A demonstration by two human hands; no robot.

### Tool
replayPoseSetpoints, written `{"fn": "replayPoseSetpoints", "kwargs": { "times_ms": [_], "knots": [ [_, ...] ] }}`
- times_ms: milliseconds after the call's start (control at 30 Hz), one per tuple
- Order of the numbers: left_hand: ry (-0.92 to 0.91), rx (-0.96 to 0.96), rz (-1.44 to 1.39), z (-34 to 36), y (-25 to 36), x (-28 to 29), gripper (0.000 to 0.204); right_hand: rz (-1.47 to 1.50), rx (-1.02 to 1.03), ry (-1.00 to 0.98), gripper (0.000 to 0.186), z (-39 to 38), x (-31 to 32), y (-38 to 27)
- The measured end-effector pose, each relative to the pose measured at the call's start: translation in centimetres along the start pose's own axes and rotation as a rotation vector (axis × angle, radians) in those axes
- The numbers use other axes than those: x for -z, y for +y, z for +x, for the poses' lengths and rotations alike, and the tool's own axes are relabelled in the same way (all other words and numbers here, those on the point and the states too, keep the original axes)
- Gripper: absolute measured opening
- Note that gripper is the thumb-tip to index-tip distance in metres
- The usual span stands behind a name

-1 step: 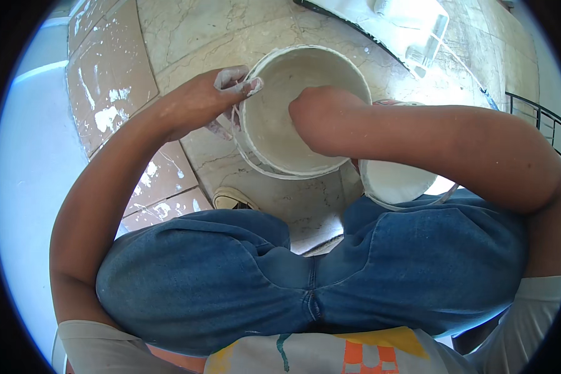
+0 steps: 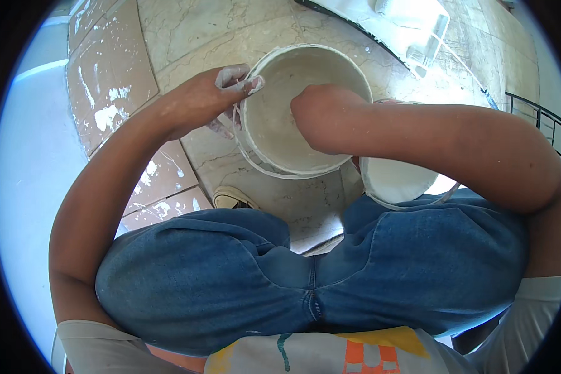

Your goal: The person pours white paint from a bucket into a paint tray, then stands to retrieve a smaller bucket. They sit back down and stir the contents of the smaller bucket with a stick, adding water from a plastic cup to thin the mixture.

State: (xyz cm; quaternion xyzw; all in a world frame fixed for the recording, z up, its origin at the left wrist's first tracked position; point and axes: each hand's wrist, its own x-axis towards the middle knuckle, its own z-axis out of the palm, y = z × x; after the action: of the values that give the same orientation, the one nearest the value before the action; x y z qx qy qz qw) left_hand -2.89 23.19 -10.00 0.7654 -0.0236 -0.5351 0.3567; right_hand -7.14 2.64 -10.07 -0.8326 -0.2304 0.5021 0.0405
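A round white bucket (image 2: 269,121) stands on the floor between my feet, its inner wall coated with pale residue. My left hand (image 2: 221,96), smeared with white, is closed on the bucket's left rim, thumb over the edge and fingers outside. My right hand (image 2: 318,118) reaches down inside the same bucket; the fingers are hidden below the wrist, so what they hold or touch does not show. Under my right forearm sits a second bucket with white paint (image 2: 400,179) in it, partly covered by the arm.
Brown cardboard sheets (image 2: 115,68) splashed with white lie along the left. At the top right is a white sheet (image 2: 355,19) with a clear tray (image 2: 427,47) and a thin pole (image 2: 464,65). A black railing (image 2: 545,115) stands far right. My shoe (image 2: 232,198) is near the bucket.
My right hand has shifted very slightly to the right inside the bucket. My left hand and both buckets keep their places.
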Motion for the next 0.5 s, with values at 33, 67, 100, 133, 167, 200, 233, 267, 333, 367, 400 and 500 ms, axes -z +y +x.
{"fn": "replayPoseSetpoints", "kwargs": {
  "times_ms": [33,67,100,133,167,200,233,267,333,367,400,500],
  "knots": [
    [-0.005,-0.004,-0.01,0.1,-0.1,0.0,0.059,-0.003,-0.019,-0.009,0.018,0.2,0.1,0.0],
    [-0.01,-0.007,-0.019,0.1,-0.2,0.1,0.06,-0.007,-0.038,-0.018,0.019,0.3,0.1,-0.1],
    [-0.015,-0.011,-0.027,0.1,-0.3,0.0,0.061,-0.002,-0.047,-0.01,0.019,0.4,0.0,-0.2],
    [0.018,-0.01,-0.031,-0.1,-0.3,-0.2,0.058,0.003,-0.054,0.0,0.02,0.5,-0.1,-0.3],
    [0.051,-0.008,-0.033,-0.2,-0.2,-0.4,0.056,0.009,-0.061,0.009,0.02,0.7,-0.3,-0.5],
    [0.083,-0.006,-0.035,-0.3,-0.2,-0.7,0.054,-0.023,-0.063,0.012,0.021,1.0,-0.3,-0.6],
    [0.095,-0.012,-0.042,-0.4,-0.2,-0.8,0.055,-0.053,-0.07,0.017,0.021,1.1,-0.3,-0.5],
    [0.107,-0.017,-0.048,-0.5,-0.2,-1.0,0.055,-0.083,-0.077,0.022,0.021,1.3,-0.3,-0.5],
    [0.116,-0.019,-0.059,-0.6,-0.2,-1.1,0.055,-0.116,-0.056,-0.003,0.022,1.4,-0.2,-0.4],
    [0.113,-0.015,-0.065,-0.6,-0.2,-1.0,0.055,-0.133,-0.046,-0.015,0.022,1.3,-0.1,-0.3],
    [0.11,-0.012,-0.07,-0.6,-0.2,-1.0,0.055,-0.136,-0.048,-0.022,0.022,1.2,0.0,-0.3],
    [0.112,0.0,-0.096,-0.5,-0.2,-1.1,0.054,-0.122,-0.051,-0.03,0.022,0.8,0.3,-0.4]
  ]
}}
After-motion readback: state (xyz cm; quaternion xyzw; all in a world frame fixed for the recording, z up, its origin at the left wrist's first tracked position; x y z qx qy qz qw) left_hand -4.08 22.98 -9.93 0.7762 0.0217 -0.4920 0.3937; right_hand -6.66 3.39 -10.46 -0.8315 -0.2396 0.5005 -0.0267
